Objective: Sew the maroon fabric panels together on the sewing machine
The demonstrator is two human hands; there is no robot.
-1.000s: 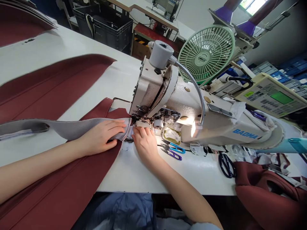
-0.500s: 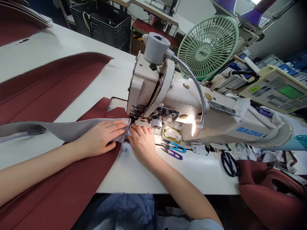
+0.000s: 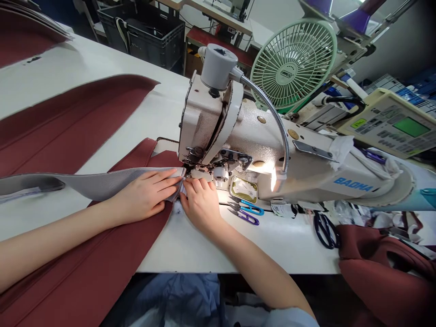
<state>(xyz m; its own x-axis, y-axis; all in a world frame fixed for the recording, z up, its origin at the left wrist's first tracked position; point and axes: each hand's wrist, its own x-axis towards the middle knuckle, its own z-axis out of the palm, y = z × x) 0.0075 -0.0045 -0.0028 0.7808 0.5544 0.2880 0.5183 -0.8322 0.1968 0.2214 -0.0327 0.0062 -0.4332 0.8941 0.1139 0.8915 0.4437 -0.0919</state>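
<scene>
My left hand lies flat with its fingers stretched over a grey fabric strip, close to the needle area of a sewing machine. Beneath the strip is a maroon fabric panel with a seam line along it. The fingers of my right hand are bent and pressed together at the strip's end, just in front of the presser foot. Its fingertips are partly hidden, and so is the needle point. The strip's far end trails off to the left in a folded loop.
Blue thread snips and purple thread snips lie right of my right hand, near a small tray. Black scissors and bundled maroon fabric are farther right. A green fan stands behind the machine.
My left hand has slid slightly right along with the grey strip, towards the needle. My right hand stays at the strip's end. The view has shifted a little.
</scene>
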